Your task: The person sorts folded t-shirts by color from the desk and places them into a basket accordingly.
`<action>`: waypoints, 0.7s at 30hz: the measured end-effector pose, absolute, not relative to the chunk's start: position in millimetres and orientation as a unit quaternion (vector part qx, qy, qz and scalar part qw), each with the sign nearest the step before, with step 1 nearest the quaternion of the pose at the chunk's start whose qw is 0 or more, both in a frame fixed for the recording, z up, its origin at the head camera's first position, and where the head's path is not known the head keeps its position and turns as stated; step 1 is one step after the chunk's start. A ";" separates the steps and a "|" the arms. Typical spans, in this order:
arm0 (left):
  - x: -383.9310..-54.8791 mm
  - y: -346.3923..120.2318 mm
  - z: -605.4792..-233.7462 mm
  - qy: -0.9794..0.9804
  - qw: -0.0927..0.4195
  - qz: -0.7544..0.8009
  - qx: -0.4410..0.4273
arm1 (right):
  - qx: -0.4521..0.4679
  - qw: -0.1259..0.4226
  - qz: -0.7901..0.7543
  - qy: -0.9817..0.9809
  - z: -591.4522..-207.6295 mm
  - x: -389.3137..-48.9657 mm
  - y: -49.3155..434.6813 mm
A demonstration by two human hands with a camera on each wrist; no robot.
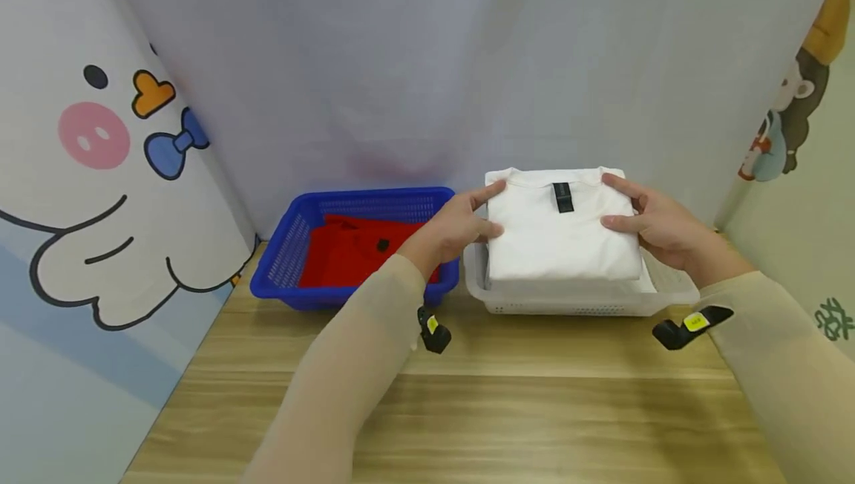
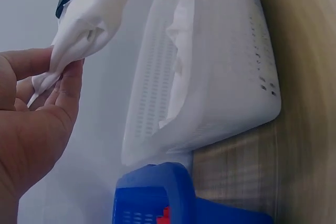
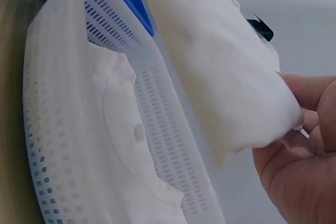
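Between both hands hangs a folded white shirt (image 1: 561,239) with a black neck label, held above the white basket (image 1: 574,306). My left hand (image 1: 454,228) grips its left side, thumb on top and fingers underneath, as the left wrist view shows. On the opposite side my right hand (image 1: 661,228) pinches the right edge the same way. Inside the white basket lies another folded white garment (image 3: 126,145), apart from the held shirt. The right wrist view shows a gap between the shirt and the basket rim.
Left of the white basket stands a blue basket (image 1: 274,276) with a folded red garment (image 1: 341,250) in it. Both rest on a wooden table (image 1: 534,402). A pale curtain (image 1: 401,61) hangs behind, and a cartoon-printed panel (image 1: 93,246) is at the left.
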State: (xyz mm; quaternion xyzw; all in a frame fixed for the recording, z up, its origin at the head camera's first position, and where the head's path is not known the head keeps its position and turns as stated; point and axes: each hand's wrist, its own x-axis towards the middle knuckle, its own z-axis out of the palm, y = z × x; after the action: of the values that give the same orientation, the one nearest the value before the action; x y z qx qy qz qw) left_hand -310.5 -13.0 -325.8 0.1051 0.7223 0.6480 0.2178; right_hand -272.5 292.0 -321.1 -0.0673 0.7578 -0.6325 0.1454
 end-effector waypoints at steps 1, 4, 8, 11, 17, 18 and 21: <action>-316.9 -10.2 -324.3 0.719 0.221 0.650 0.102 | -0.064 0.151 -0.633 0.756 -320.1 -278.7 294.0; -335.0 -2.3 -319.7 0.710 0.229 0.661 0.082 | -0.051 0.176 -0.635 0.751 -318.3 -298.0 297.9; -353.7 7.3 -318.9 0.697 0.227 0.679 0.038 | -0.030 0.213 -0.633 0.744 -319.5 -321.5 300.3; -360.6 15.8 -326.2 0.696 0.223 0.682 0.000 | -0.011 0.238 -0.633 0.737 -325.3 -333.8 301.5; -363.1 32.7 -355.1 0.719 0.212 0.662 -0.031 | 0.022 0.275 -0.638 0.719 -352.3 -341.4 307.2; -363.5 35.1 -359.9 0.720 0.212 0.660 -0.030 | 0.023 0.278 -0.638 0.717 -357.6 -341.6 308.8; -364.0 42.4 -372.2 0.726 0.211 0.654 -0.030 | 0.026 0.284 -0.641 0.712 -371.0 -341.8 313.1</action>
State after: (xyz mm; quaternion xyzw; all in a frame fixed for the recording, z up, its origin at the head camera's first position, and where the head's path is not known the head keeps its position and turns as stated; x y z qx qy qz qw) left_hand -364.0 42.4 -372.2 -0.0301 0.7255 0.6544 0.2109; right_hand -341.8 313.1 -371.0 0.0264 0.7122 -0.6415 0.2840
